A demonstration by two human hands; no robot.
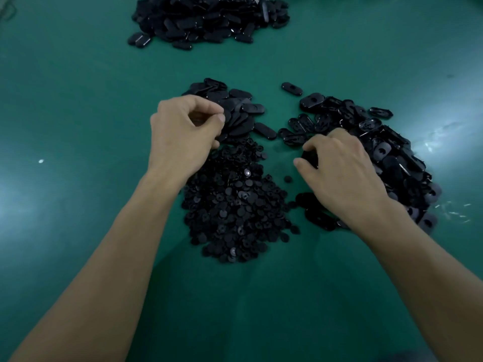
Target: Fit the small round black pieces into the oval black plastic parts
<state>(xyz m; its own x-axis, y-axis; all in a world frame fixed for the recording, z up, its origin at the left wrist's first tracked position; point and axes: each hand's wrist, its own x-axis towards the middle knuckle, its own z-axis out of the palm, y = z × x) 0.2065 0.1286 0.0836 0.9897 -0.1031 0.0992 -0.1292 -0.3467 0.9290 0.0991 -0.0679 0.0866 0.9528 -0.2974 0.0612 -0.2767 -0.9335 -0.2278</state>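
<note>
A heap of small round black pieces [235, 205] lies on the green table in front of me. My left hand [183, 134] hovers over its far end with thumb and forefinger pinched together; whatever sits between them is too dark to make out. My right hand [337, 168] curls round an oval black part [309, 156] at the near left edge of a pile of oval parts [379, 142] that lie hollow side up. A second pile of oval parts [235, 111], smooth side up, sits just beyond my left hand.
A large heap of oval black parts [209, 19] lies at the far edge of the green table [78, 100]. One loose oval part [292, 88] lies between the two near piles. A single round piece [287, 178] rests beside my right thumb.
</note>
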